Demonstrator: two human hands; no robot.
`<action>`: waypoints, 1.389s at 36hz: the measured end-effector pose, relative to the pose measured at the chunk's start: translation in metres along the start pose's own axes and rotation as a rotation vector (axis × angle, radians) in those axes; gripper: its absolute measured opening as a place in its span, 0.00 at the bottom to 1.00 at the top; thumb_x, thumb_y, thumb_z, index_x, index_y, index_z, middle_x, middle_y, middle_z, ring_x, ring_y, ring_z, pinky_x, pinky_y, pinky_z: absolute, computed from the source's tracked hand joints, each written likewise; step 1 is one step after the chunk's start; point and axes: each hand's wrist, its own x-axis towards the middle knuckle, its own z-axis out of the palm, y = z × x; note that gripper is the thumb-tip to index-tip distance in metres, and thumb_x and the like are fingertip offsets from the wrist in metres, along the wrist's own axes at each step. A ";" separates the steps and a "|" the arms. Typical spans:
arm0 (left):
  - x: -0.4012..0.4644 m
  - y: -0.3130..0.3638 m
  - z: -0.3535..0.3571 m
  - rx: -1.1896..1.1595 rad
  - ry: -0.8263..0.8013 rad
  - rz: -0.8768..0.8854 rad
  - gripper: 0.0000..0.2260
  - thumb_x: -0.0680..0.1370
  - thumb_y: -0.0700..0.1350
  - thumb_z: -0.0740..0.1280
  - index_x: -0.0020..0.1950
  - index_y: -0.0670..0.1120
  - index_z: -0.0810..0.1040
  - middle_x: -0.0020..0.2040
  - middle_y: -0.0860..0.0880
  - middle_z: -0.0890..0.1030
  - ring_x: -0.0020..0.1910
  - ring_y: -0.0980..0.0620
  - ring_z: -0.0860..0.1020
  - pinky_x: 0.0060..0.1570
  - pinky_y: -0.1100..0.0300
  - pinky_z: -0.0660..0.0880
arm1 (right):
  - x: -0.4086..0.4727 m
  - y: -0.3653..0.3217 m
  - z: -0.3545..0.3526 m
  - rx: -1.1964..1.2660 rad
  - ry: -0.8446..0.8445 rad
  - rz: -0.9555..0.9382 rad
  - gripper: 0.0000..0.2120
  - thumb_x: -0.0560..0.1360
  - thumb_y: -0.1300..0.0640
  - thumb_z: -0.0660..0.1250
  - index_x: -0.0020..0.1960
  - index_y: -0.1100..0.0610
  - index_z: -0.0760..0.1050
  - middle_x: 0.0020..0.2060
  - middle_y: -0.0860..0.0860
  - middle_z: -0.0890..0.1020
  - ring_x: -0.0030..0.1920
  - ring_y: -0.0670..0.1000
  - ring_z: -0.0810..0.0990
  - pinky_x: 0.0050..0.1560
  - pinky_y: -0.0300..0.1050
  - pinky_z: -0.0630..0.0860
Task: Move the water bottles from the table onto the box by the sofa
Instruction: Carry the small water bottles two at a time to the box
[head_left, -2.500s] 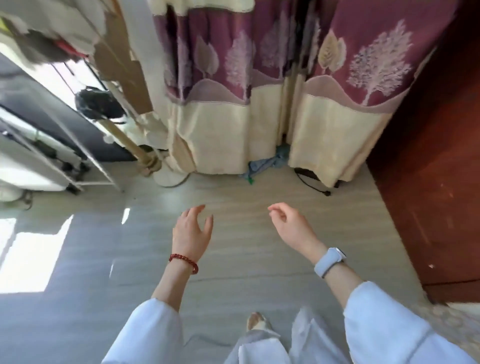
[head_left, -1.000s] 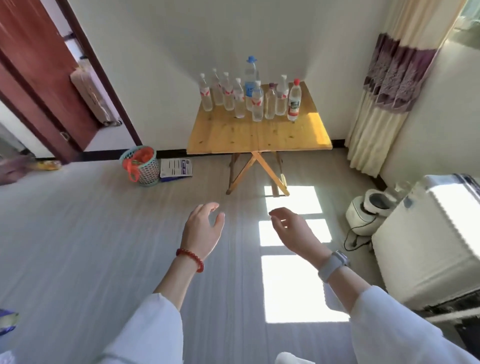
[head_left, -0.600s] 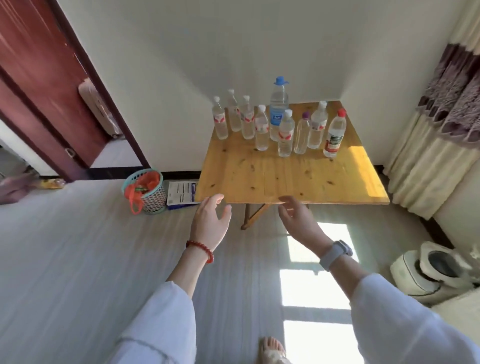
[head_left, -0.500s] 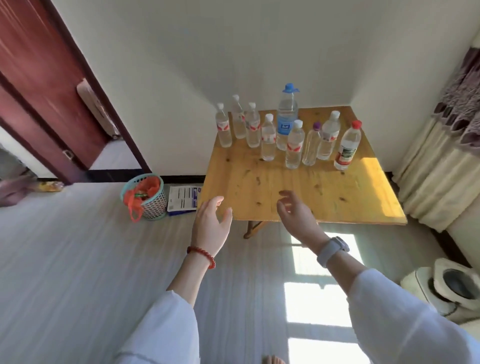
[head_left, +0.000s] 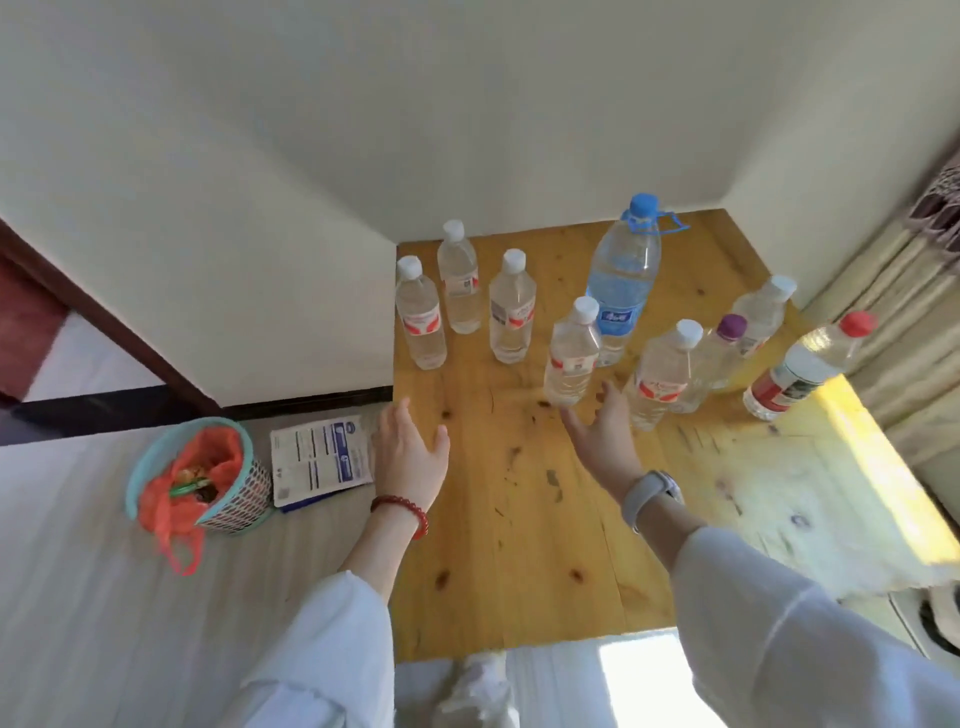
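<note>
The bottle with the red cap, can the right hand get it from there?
Probably not directly. The red-capped bottle stands far right, and the right hand points at nearer white-capped bottles. Swinging around their front edge looks free.

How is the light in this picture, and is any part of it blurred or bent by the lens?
Head view: hard sunlight washes out the right edge of the table, bleaching the wood grain; the rest lies in soft shade. The wide lens makes the bottles lean outward, most of all the red-capped bottle. The left hand and right hand show slight motion blur.
</note>
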 end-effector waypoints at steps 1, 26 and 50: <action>0.021 -0.005 0.005 0.003 -0.023 -0.019 0.27 0.76 0.50 0.64 0.71 0.43 0.58 0.69 0.42 0.64 0.66 0.42 0.68 0.59 0.44 0.73 | 0.015 -0.001 0.009 -0.003 0.019 0.044 0.35 0.75 0.54 0.65 0.73 0.65 0.50 0.70 0.62 0.62 0.70 0.59 0.61 0.68 0.49 0.60; 0.207 -0.028 0.051 -0.364 -0.067 0.130 0.30 0.65 0.48 0.76 0.63 0.48 0.68 0.57 0.54 0.72 0.54 0.60 0.70 0.48 0.72 0.66 | 0.108 0.019 0.072 0.219 0.292 0.264 0.34 0.69 0.54 0.72 0.67 0.56 0.56 0.60 0.49 0.69 0.60 0.49 0.70 0.58 0.44 0.69; -0.122 0.035 0.064 -0.400 -0.776 0.462 0.22 0.62 0.65 0.64 0.52 0.57 0.68 0.45 0.55 0.78 0.42 0.59 0.78 0.39 0.65 0.74 | -0.235 0.077 -0.067 0.201 0.360 0.371 0.19 0.72 0.53 0.68 0.59 0.46 0.65 0.45 0.41 0.79 0.44 0.41 0.80 0.49 0.41 0.77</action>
